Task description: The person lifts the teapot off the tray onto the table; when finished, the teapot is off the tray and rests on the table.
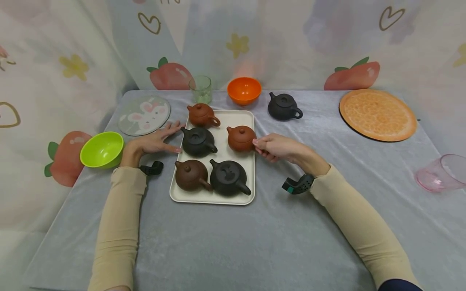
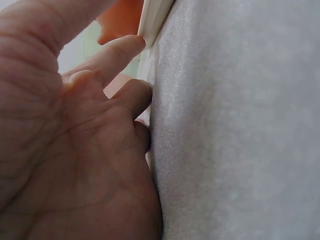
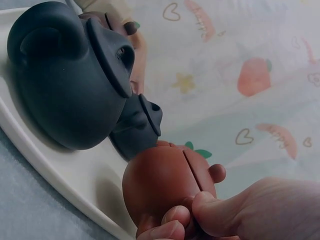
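Five teapots sit on the tray (image 1: 247,117) and a sixth (image 1: 284,106) off it; the right hand (image 1: 276,147) pinches the reddish teapot's (image 1: 241,138) handle, while the left hand (image 1: 154,141) rests flat, fingers spread, against the tray's edge.

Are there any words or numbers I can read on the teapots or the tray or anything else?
None: no words, numbers or brand marks can be read in any view.
The round mat shows only a rabbit picture.
The curtain has only hearts, flowers and fruit drawings.
The red-brown teapot held by the right hand is plain.
The tray beside the left hand is plain too.
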### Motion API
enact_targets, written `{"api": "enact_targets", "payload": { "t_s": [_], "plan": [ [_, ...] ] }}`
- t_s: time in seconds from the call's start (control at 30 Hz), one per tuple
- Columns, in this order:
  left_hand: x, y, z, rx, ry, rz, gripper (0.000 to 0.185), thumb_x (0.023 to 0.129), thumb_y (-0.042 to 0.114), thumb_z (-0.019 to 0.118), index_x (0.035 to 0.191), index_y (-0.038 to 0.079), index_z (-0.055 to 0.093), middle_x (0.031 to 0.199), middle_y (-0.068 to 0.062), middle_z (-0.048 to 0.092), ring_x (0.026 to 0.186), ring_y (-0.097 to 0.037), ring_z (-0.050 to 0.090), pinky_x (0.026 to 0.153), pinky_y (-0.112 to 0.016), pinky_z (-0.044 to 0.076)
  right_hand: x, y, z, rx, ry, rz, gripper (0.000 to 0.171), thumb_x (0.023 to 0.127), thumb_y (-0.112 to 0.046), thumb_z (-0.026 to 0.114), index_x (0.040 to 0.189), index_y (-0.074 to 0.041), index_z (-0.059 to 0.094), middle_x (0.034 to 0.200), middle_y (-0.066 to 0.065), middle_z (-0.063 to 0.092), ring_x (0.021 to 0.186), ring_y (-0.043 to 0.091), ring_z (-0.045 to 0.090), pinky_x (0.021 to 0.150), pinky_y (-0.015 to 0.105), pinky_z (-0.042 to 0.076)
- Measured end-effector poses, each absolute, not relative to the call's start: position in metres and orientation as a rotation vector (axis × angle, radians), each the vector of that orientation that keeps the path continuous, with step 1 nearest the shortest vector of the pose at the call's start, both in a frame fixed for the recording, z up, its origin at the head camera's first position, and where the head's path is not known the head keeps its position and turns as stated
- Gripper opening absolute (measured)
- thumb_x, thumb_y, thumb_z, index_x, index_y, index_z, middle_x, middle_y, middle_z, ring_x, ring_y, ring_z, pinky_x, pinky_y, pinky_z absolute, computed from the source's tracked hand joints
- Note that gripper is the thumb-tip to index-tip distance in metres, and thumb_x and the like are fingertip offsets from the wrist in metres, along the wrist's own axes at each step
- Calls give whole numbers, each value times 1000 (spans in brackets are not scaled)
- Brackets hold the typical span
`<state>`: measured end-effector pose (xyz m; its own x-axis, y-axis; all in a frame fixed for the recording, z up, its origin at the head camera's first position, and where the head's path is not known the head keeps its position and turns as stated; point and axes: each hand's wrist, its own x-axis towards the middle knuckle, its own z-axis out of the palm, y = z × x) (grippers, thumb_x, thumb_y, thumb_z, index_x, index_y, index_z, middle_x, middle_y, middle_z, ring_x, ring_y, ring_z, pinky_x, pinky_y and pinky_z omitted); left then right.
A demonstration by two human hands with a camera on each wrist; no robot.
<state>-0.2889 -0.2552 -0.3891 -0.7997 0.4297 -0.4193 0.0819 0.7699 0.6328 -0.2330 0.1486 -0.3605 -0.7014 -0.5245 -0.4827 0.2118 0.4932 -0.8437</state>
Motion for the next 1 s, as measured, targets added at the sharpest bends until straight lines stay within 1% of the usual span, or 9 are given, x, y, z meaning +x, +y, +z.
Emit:
{"api": "enact_targets", "payload": {
  "t_s": [0.17,0.33,0.53,0.77,1.0],
  "plan": [
    [-289,-254,-391,387,2403,829,95,86,25,74,158,24,12,165,-4,-9,148,-29,-22,114,-65,-6,-232,152,-361,-229,2014,-1259,42,107,-32,34,87,2,46,69,0,38,54,11,28,52,23,23],
    [-288,-256,-390,398,2404,820,97,85,31,75,158,29,11,165,0,-8,149,-27,-21,114,-65,-3,-232,156,-360,-229,2029,-1246,42,107,-33,33,88,2,46,71,1,40,56,11,30,53,23,24],
    [-288,-257,-387,425,2413,790,98,84,37,76,158,31,12,165,0,-7,149,-28,-20,114,-65,-2,-232,162,-359,-211,2022,-1270,42,107,-34,34,90,2,46,73,1,41,55,10,30,53,22,24],
    [-290,-257,-391,386,2389,832,98,85,32,76,158,31,10,165,2,-10,148,-26,-23,114,-65,-4,-232,172,-359,-170,2032,-1275,42,107,-35,36,91,2,47,73,1,41,56,10,30,53,23,24],
    [-291,-256,-389,398,2398,811,96,85,33,76,158,32,13,165,1,-9,149,-27,-21,114,-65,-1,-235,179,-356,-176,2055,-1276,43,106,-36,37,88,1,47,75,1,42,56,9,32,53,22,27]
  ]
}}
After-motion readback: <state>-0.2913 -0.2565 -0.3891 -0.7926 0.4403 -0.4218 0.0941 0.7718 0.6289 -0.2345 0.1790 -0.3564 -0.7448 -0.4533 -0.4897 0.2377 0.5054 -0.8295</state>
